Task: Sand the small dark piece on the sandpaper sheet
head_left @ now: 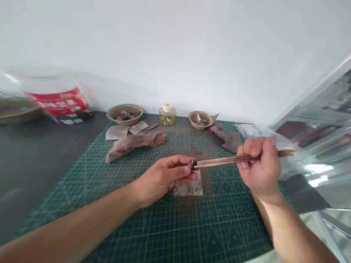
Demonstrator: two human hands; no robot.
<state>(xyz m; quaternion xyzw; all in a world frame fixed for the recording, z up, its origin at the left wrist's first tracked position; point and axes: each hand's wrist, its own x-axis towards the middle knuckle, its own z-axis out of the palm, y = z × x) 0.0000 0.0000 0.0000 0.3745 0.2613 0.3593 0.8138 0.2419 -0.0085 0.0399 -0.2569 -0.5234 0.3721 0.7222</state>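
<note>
Between the thumb and fingers of my left hand [172, 173] is a small dark brown lump [193, 166], too small to make out in kind. My right hand [259, 166] is wrapped round a bundle of thin wooden sticks [219, 161], held nearly level. The left ends of the sticks reach the lump at my left fingertips; whether they enter it or only touch it I cannot tell. Below my left hand lies a worn, stained pale square [188, 189] on the green cutting mat [175, 226].
A rolled brownish cloth [134, 144] and flat sandpaper-like sheets [117, 132] lie behind on the left. A bowl of dark pieces [124, 114], a lidded glass jar [167, 115] and a smaller bowl [200, 119] stand along the wall. Clear plastic bags [57, 98] flank both sides.
</note>
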